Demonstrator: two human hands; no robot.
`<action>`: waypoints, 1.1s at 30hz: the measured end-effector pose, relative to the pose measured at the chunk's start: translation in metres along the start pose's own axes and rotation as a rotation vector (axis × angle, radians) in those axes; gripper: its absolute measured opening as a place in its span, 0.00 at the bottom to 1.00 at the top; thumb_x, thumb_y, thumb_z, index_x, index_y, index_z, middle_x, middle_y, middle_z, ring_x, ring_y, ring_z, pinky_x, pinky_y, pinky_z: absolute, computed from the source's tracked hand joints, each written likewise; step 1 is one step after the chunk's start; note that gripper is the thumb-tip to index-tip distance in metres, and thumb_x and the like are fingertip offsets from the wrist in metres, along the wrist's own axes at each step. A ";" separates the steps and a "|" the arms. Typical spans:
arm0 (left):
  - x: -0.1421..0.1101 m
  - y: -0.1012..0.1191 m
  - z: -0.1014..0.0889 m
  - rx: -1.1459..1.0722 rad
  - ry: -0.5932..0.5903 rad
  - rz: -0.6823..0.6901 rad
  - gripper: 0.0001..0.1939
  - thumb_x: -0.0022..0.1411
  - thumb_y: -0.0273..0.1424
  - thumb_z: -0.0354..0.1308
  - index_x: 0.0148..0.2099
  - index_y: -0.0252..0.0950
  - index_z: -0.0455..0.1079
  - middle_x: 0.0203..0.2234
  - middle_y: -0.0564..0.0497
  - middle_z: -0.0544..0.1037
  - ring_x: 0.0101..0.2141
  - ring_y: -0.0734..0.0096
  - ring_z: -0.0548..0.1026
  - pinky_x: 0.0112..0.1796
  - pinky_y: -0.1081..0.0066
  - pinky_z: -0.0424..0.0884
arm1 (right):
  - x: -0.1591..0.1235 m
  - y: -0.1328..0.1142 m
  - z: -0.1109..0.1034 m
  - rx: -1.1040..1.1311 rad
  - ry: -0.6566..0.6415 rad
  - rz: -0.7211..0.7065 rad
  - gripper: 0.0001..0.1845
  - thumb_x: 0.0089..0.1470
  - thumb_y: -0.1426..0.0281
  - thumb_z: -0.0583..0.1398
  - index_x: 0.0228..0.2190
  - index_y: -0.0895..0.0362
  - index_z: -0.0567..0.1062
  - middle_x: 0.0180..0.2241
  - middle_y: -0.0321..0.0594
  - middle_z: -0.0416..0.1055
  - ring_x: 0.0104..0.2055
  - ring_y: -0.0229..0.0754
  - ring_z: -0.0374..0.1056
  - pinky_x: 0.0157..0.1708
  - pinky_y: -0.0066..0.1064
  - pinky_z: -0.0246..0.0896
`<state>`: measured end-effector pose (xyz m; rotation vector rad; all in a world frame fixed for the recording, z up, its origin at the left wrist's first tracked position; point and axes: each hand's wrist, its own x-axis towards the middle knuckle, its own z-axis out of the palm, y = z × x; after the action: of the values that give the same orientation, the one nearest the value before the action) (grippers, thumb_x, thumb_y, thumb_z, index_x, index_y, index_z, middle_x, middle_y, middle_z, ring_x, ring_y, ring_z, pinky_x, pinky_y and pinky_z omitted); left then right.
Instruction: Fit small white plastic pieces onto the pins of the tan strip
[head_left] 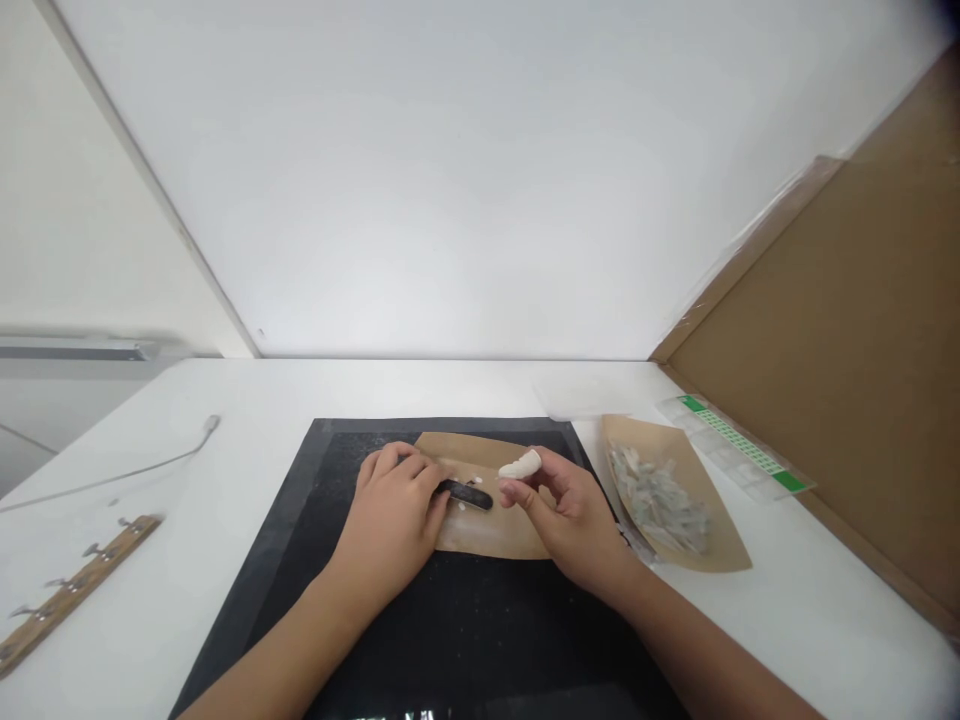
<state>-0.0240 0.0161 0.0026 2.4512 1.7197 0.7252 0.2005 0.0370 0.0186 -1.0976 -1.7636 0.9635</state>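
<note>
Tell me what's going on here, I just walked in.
The left hand holds a dark, narrow object over brown paper on a black mat. The right hand pinches a small white piece. Off to the right, pale strips lie heaped on another brown sheet.

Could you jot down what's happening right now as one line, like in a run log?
left hand: on dark tool | right hand: holding white piece | beneath: brown paper, black mat
</note>
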 end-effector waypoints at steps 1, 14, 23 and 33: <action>0.000 0.000 0.000 0.001 -0.005 0.002 0.11 0.67 0.26 0.60 0.50 0.42 0.78 0.40 0.47 0.81 0.49 0.49 0.70 0.51 0.47 0.66 | 0.000 -0.001 0.000 -0.024 -0.004 -0.008 0.09 0.63 0.63 0.64 0.33 0.54 0.77 0.29 0.35 0.78 0.33 0.41 0.74 0.38 0.32 0.67; 0.003 0.002 -0.009 -0.361 0.130 0.072 0.12 0.74 0.27 0.54 0.53 0.39 0.76 0.40 0.48 0.75 0.41 0.65 0.75 0.43 0.64 0.73 | -0.003 0.008 0.001 -0.400 0.083 -0.232 0.10 0.67 0.68 0.60 0.31 0.53 0.70 0.31 0.37 0.71 0.34 0.42 0.68 0.36 0.34 0.61; -0.002 0.024 -0.011 -0.777 0.065 -0.113 0.11 0.70 0.32 0.62 0.52 0.45 0.80 0.43 0.52 0.81 0.26 0.78 0.77 0.27 0.75 0.72 | -0.006 0.008 0.002 -0.430 0.235 -0.333 0.11 0.67 0.69 0.58 0.31 0.53 0.67 0.30 0.36 0.65 0.31 0.41 0.63 0.33 0.34 0.56; -0.003 0.031 -0.012 -0.743 0.131 -0.081 0.09 0.69 0.29 0.61 0.47 0.41 0.83 0.24 0.54 0.77 0.23 0.76 0.75 0.25 0.77 0.69 | -0.005 0.006 0.012 -0.742 0.268 -0.543 0.13 0.65 0.75 0.58 0.30 0.51 0.60 0.28 0.37 0.64 0.31 0.44 0.59 0.33 0.36 0.53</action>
<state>-0.0025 -0.0011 0.0224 1.8428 1.2436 1.2547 0.1926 0.0325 0.0072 -1.0142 -2.0731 -0.1881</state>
